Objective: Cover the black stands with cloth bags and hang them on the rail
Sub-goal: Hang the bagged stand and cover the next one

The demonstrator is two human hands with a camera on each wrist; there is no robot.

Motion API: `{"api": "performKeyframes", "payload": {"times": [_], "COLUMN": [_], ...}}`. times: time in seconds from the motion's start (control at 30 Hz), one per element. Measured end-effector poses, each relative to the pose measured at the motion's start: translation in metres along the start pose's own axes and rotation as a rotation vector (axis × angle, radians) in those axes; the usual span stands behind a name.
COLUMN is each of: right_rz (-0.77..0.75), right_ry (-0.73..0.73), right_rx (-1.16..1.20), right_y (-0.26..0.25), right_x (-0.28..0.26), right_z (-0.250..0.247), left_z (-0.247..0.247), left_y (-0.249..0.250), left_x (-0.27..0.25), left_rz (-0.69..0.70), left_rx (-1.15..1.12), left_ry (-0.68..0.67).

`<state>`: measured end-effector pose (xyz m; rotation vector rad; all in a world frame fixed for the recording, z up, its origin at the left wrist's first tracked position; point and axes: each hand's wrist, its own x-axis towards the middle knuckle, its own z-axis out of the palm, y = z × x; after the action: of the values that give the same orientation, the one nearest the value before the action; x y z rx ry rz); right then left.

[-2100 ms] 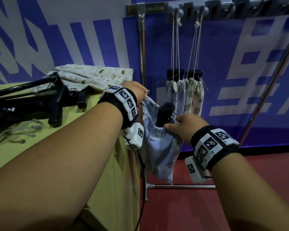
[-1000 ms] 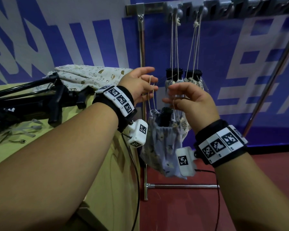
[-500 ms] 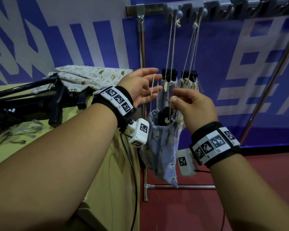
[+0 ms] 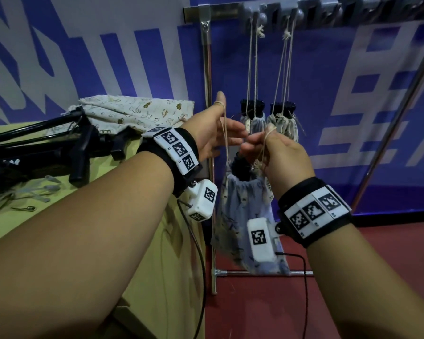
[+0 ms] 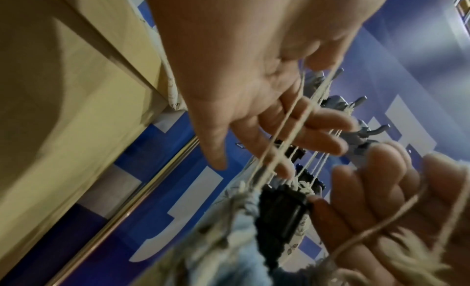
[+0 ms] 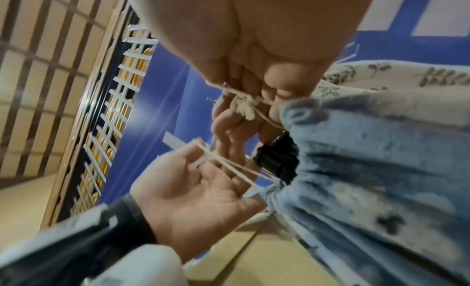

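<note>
A pale blue cloth bag (image 4: 242, 216) hangs in mid-air between the two hands, in front of the rack and just right of the counter's near corner, its mouth gathered around a black stand (image 4: 240, 168) whose top pokes out. Its drawstring (image 4: 226, 133) runs up in two loops. The left hand (image 4: 213, 133) is spread, fingers straight and thumb raised, with one loop hooked over the thumb and crossing the palm. The right hand (image 4: 277, 152) has its fingers curled and pinches the other loop near a knot, just above the bag's mouth; the right wrist view shows the knot (image 6: 245, 107) caught between thumb and fingers. The fingertips of the two hands lie close together. Behind them, farther off, two covered stands (image 4: 267, 121) already hang side by side by long strings from the hooks of the rail (image 4: 328, 13) at the top. To the left, the yellow counter (image 4: 15, 226) carries a pile of bare black stands (image 4: 47, 148) and a folded cream printed bag (image 4: 135, 111) at its far edge. The floor (image 4: 353, 277) below is red.
</note>
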<state>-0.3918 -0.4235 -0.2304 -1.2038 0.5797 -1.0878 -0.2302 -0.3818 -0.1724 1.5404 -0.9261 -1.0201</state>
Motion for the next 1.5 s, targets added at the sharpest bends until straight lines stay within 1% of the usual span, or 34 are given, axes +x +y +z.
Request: {"api": "performKeyframes", "payload": {"times": [0.07,0.1,0.17,0.23,0.3,0.37,0.47,0.57,0.73,0.87,1.07,1.2,1.33,1.5], "right_rz": [-0.001,-0.012,-0.022,0.017,0.064,0.077,0.059,0.057,0.09,0.104,0.077,0.088,0.076,0.107], "right_ry": [0.045,0.079,0.127,0.151,0.155,0.168,0.223,0.284,0.373,0.379,0.328,0.35,0.328,0.307], "right_rx": [0.14,0.174,0.211,0.236,0.241,0.162,-0.096,-0.252,-0.577,-0.642,-0.751,-0.79,-0.863,-0.895], "right_y": [0.0,-0.001,-0.002,0.001,0.004,0.008,0.014,0.023,0.018,0.021,0.026,0.03,0.032,0.036], "right_x": [0.003,0.005,0.007,0.011,0.013,0.014,0.018,0.023,0.016,0.015,0.012,0.011,0.009,0.007], "right_z": [-0.001,-0.003,-0.007,-0.011,-0.015,-0.019,-0.027,-0.036,-0.041,-0.044,-0.043,-0.047,-0.047,-0.047], "left_z": [0.0,0.0,0.0,0.001,0.002,0.0,-0.005,-0.01,-0.015,-0.019,-0.022,-0.027,-0.028,-0.035], "left_y": [0.001,0.001,0.002,0.003,0.001,-0.002,-0.008,-0.01,-0.009,-0.008,-0.003,-0.001,0.003,0.002], "left_x": [0.0,0.0,0.0,0.0,0.002,0.005,0.014,0.019,0.018,0.021,0.023,0.024,0.025,0.026], "left_rz": [-0.034,-0.043,-0.067,-0.097,-0.103,-0.092,-0.054,-0.026,-0.011,0.047,0.146,0.177,0.233,0.235], "left_rx": [-0.117,-0.134,-0.074,0.025,0.146,0.274,0.381,0.421,0.424,0.397,0.293,0.254,0.289,0.31], "left_ry": [-0.017,-0.009,0.014,0.043,0.101,0.192,0.31,0.39,0.467,0.536,0.633,0.676,0.73,0.736]}}
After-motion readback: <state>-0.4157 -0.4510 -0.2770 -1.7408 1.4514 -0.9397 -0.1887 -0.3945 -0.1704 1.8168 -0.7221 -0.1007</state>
